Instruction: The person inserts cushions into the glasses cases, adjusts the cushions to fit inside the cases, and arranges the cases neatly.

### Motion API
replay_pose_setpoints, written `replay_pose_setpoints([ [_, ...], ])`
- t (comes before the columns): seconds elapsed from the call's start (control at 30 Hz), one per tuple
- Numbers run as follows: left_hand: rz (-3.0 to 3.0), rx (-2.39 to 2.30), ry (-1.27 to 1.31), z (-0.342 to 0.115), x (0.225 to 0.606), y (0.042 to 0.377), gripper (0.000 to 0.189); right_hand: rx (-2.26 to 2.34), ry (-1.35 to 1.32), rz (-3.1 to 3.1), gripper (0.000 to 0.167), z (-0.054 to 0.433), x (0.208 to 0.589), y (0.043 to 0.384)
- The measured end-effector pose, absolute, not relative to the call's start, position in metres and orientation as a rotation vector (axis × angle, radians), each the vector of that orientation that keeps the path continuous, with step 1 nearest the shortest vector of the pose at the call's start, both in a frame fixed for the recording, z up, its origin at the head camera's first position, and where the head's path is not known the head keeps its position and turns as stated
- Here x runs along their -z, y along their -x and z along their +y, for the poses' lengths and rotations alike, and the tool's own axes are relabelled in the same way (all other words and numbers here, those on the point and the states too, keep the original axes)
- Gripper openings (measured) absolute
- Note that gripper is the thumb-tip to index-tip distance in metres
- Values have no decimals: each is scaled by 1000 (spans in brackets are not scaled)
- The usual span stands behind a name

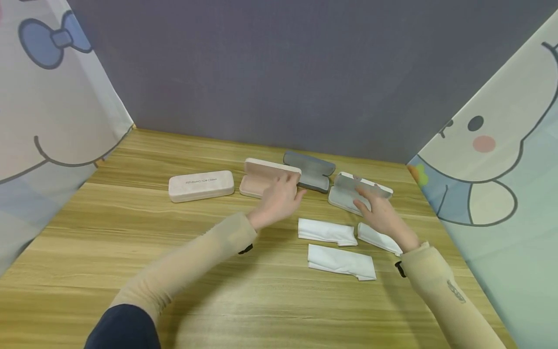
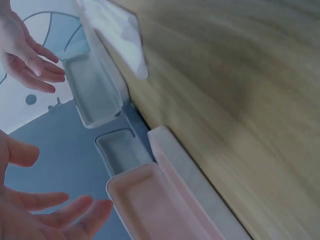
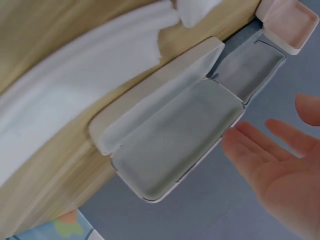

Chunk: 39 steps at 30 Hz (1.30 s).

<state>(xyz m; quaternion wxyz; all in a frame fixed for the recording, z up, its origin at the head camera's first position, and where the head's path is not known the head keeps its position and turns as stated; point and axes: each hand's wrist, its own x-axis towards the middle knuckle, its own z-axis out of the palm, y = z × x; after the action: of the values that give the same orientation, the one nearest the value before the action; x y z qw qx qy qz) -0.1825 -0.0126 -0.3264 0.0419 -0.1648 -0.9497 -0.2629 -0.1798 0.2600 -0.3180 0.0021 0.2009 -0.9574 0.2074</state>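
Pink open case [image 1: 261, 178] lies mid-worktop [image 1: 131, 232], the left hand [image 1: 279, 201] hovering over it with fingers apart, holding nothing. Right of it, the right hand [image 1: 379, 211] spreads relaxed fingers above the white open case [image 1: 348, 191].

Matt, felt-like lining inside the open white case [image 3: 170, 135] by the right fingers [image 3: 250, 150]; smooth wood-grain tabletop [image 1: 131, 252]; soft white cloths [image 1: 340, 261].

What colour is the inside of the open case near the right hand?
Grey-green lining in a white case, clearest in the right wrist view.
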Motion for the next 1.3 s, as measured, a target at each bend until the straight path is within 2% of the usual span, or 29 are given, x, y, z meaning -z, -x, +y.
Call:
replay_pose_setpoints([
  [0.2,-2925,785,546,-6,336,180,59,-606,-588,-3067,45,267,328,177],
  [0.8,-2988,727,660,4,356,175,48,-479,-710,-3062,37,275,358,168],
  [1.3,-3072,627,737,12,368,177,24,-363,-767,-3024,37,271,371,166],
])
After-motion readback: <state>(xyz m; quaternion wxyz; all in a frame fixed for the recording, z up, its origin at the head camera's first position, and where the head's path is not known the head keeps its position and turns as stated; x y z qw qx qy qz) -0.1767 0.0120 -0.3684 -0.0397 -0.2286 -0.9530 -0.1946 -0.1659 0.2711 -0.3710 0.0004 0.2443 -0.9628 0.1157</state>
